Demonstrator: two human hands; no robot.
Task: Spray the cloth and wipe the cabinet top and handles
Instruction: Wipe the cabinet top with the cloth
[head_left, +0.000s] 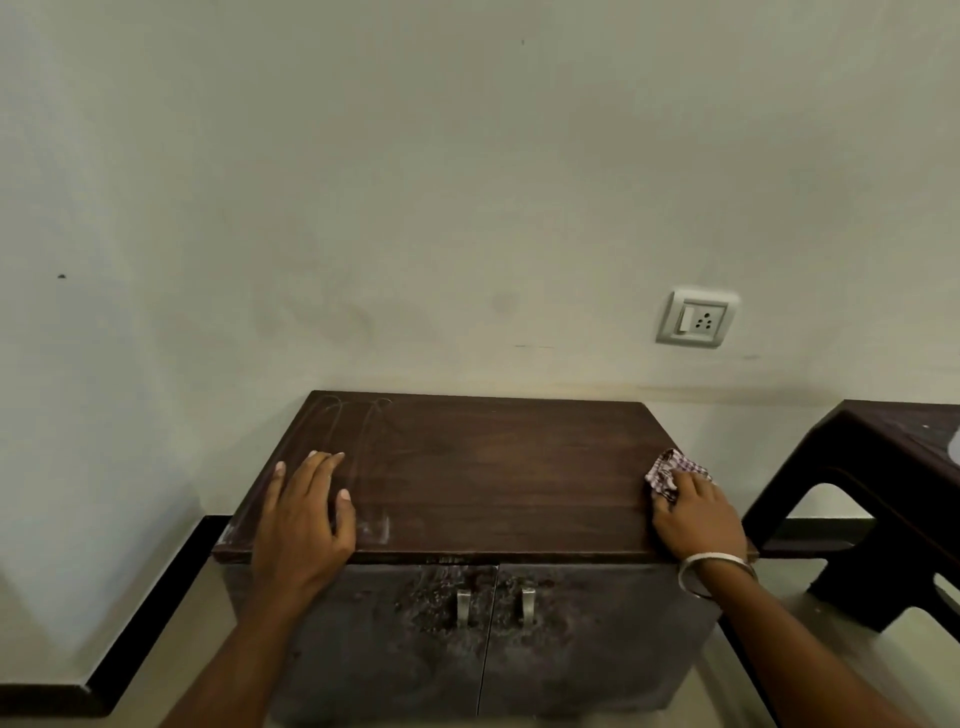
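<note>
**Cabinet top under both hands, cloth at right edge**

Cabinet top (483, 478): dark wood-grain, w/ pale curved streaks near back-left corner, whitish smears at front-left. Pale wall (415, 182) behind; black skirting (156, 597) along floor. Dark stool (883, 499) to the right, cut off by frame edge. Left hand (304, 519) lies flat, fingers straight, on top's left side. Right hand (693, 512) presses checked cloth (670, 470) at top's right edge; cloth mostly hidden under fingers. Socket (697, 317) on wall. Two metal handles (493, 605) on worn doors, untouched.
</note>
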